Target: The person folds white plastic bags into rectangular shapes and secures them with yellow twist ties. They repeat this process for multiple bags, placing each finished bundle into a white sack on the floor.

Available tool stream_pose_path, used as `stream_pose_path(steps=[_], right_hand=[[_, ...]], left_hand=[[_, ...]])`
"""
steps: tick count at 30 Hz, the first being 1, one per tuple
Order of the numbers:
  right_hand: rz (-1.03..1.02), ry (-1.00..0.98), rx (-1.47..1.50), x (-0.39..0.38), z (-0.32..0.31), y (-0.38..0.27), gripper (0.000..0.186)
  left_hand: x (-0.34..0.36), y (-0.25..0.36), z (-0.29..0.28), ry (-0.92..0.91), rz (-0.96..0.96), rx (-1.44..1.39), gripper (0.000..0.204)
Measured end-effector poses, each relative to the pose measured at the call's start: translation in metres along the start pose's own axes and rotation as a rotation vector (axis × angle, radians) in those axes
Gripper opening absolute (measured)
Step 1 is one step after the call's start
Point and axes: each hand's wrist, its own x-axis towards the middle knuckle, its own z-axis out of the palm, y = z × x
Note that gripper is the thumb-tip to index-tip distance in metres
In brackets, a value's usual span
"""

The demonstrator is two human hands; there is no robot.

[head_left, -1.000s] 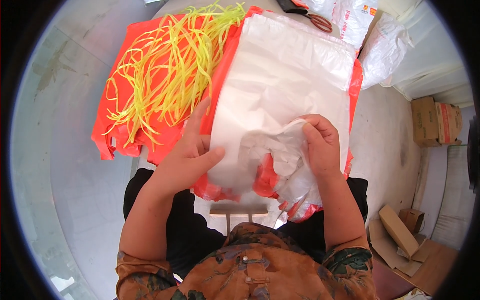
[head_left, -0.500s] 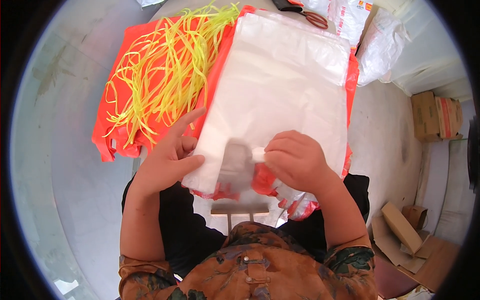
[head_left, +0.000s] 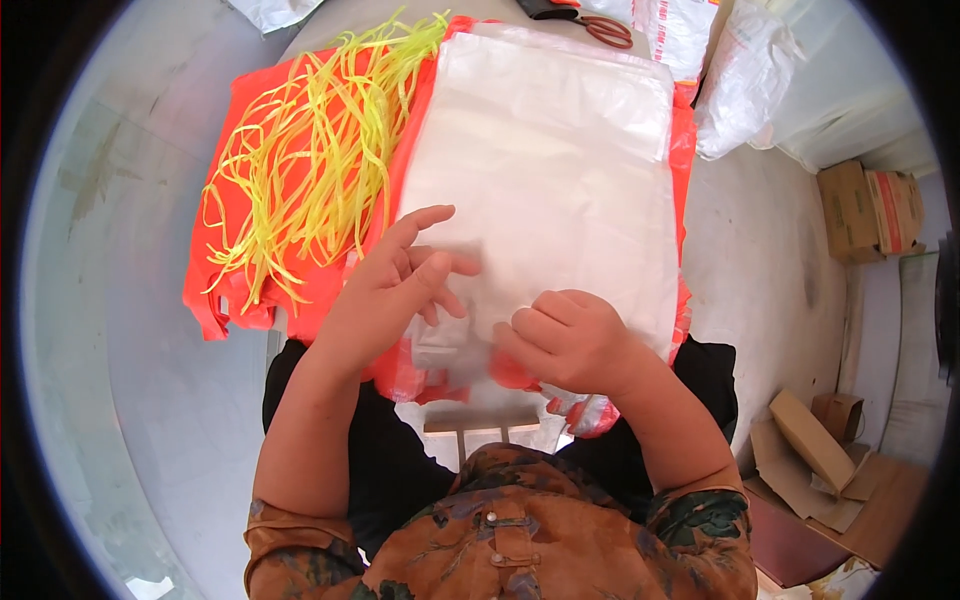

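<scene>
A stack of whitish see-through plastic bags (head_left: 540, 150) lies in front of me, with red plastic showing along its sides and near end. Over the stack's near left part, my left hand (head_left: 405, 285) has its fingers spread and holds nothing I can see. My right hand (head_left: 572, 342) is closed at the near right part, its thumb and fingertips pressed together beside the bags' cut-out near edge. Whatever is in that pinch cannot be made out. Red-and-white crumpled plastic (head_left: 590, 414) hangs below my right hand.
Left of the stack, yellow flat strips (head_left: 330, 150) lie tangled on red plastic bags (head_left: 202, 285). Scissors (head_left: 606, 32) with reddish-brown handles rest at the far edge. White sacks (head_left: 745, 75) stand at far right, cardboard boxes (head_left: 850, 210) farther right, opened cardboard (head_left: 805, 445) at lower right.
My left hand has moved right over the bags, its fingers spreading. My right hand has shifted slightly down, and the white bit of plastic at its fingertips no longer shows.
</scene>
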Motion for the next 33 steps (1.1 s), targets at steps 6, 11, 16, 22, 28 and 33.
stream_pose_path(steps=[6,11,16,22,28,33], right_hand=[[0.025,0.043,0.008,-0.003,0.003,0.0,0.033],[0.077,0.083,0.047,-0.001,0.002,0.001,0.034],[0.086,0.096,0.058,0.001,0.003,0.002,0.033],[0.09,0.079,0.042,0.003,0.003,0.001,0.024],[0.148,0.129,0.07,0.006,0.006,0.002,0.019],[0.249,0.1,0.171,0.006,0.005,0.006,0.023]], left_hand=[[0.008,-0.006,0.005,-0.009,0.073,-0.014,0.042],[0.02,-0.016,0.005,0.27,0.681,0.852,0.036],[0.031,-0.021,0.018,0.249,0.798,1.045,0.04],[0.035,-0.027,0.013,0.115,0.792,1.083,0.04],[0.034,-0.028,0.015,0.084,0.866,1.111,0.039],[0.032,-0.026,0.015,0.058,0.815,1.057,0.038]])
